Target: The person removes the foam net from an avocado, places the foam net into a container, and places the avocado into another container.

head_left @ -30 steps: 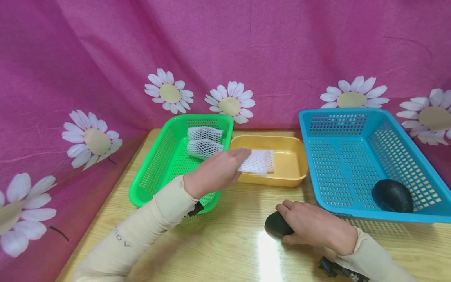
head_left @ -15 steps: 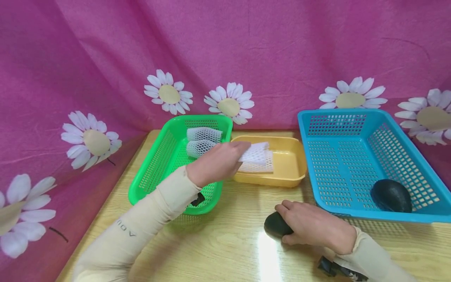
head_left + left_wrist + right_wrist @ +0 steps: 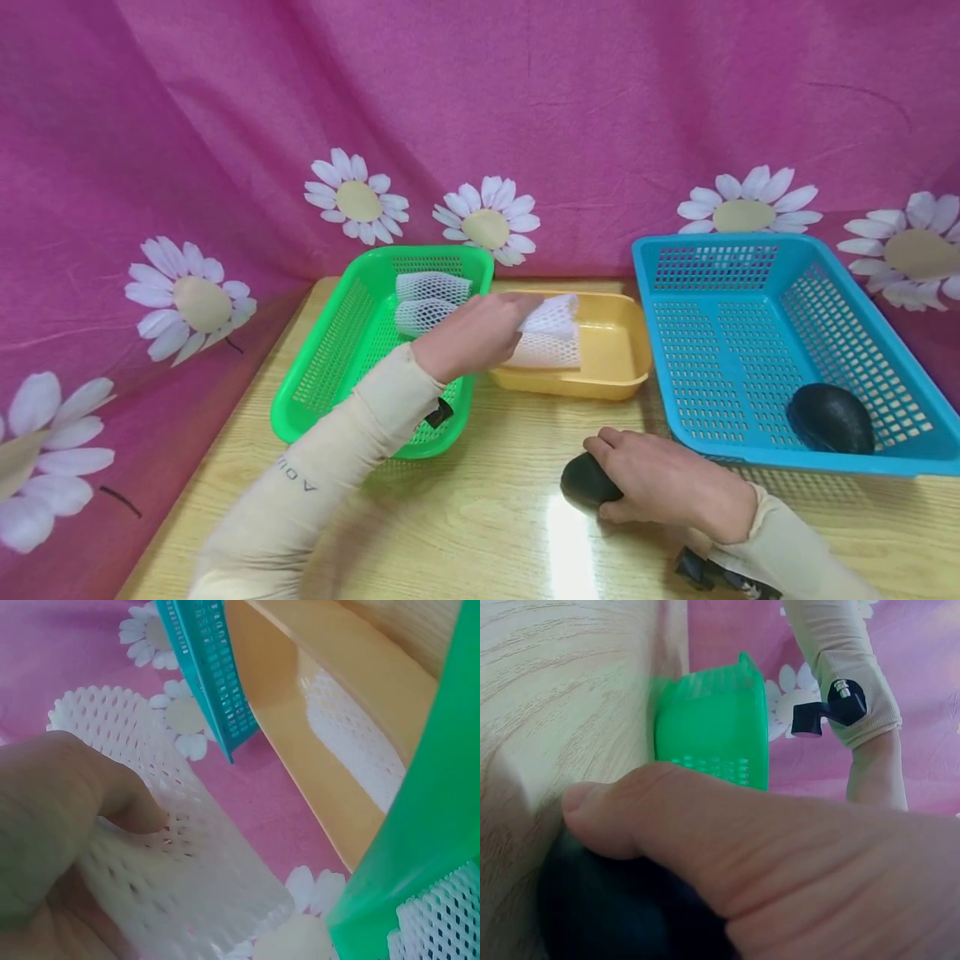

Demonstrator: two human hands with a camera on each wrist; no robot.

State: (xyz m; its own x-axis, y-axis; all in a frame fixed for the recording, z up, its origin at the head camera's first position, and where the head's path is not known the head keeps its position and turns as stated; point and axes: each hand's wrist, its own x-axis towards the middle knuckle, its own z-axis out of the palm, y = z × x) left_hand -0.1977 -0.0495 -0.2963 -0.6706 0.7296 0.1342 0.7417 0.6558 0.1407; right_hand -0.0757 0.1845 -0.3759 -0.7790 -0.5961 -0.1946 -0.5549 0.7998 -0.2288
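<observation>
As far as writing goes, I get only a few dark letters [image 3: 297,477] on the left sleeve [image 3: 352,433]; rotated and creased, I can't read the full word.

Left hand [image 3: 476,333]: fingers pinching a white foam mesh sleeve [image 3: 551,317] over the yellow tray [image 3: 611,346]. Right hand [image 3: 667,479]: fingers curled round a dark oval object [image 3: 588,482] on the worktop [image 3: 487,500], just in front of the blue basket [image 3: 731,358]; one end sticks out past the fingertips.

Head view: mesh in hand overlaps the mesh netting [image 3: 551,350] lying in the tray. Left wrist view separates them: I see the held piece apart from the tray, thumb tip pressed into the weave. Only head cam gives me the second dark oval [image 3: 831,419], in the blue basket's near right corner, and both mesh-covered shapes [image 3: 432,287] in the green basket [image 3: 367,358]; left wrist catches part of one. Right wrist gives me the right thumb laid over the oval, plus the black mount [image 3: 845,703] on the left cuff.
</observation>
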